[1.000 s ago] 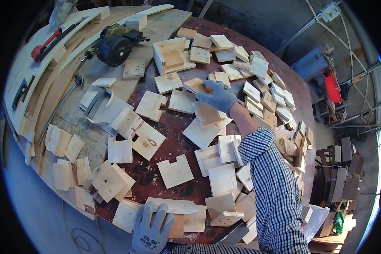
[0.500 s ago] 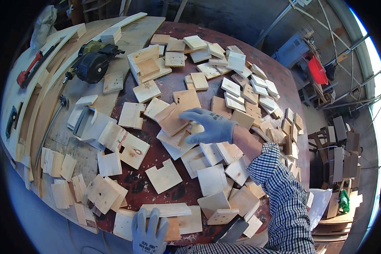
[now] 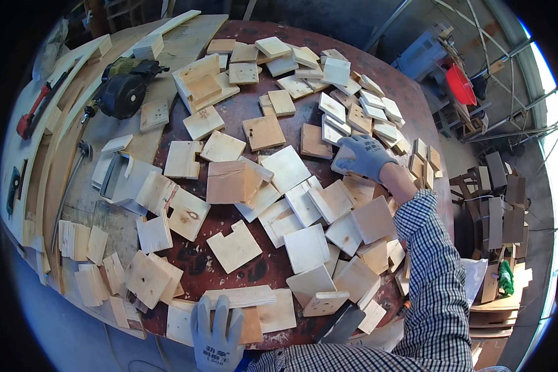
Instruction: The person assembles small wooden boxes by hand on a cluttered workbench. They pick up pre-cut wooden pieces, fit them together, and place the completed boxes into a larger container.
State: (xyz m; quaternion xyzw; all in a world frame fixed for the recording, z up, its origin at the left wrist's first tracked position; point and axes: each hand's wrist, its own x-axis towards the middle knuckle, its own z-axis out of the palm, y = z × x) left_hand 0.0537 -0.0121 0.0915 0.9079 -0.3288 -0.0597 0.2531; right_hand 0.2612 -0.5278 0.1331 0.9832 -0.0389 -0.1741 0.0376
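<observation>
On the round dark-red table [image 3: 242,111], many square wooden pieces are lying scattered and overlapping, and the person is working among them with two gloved hands. The right hand [image 3: 361,156] is reaching far over the right side and its fingers are closing on the edge of a pale wooden square [image 3: 343,162]; the piece is resting among others near the table's right rim. The left hand [image 3: 216,332] is lying flat with fingers spread on a wooden plate [image 3: 254,322] at the near edge, pressing, not gripping. Sorting is, I judge, only beginning: a few small stacks are standing at left, most pieces are still loose. A black power tool [image 3: 123,93] is lying at the far left.
</observation>
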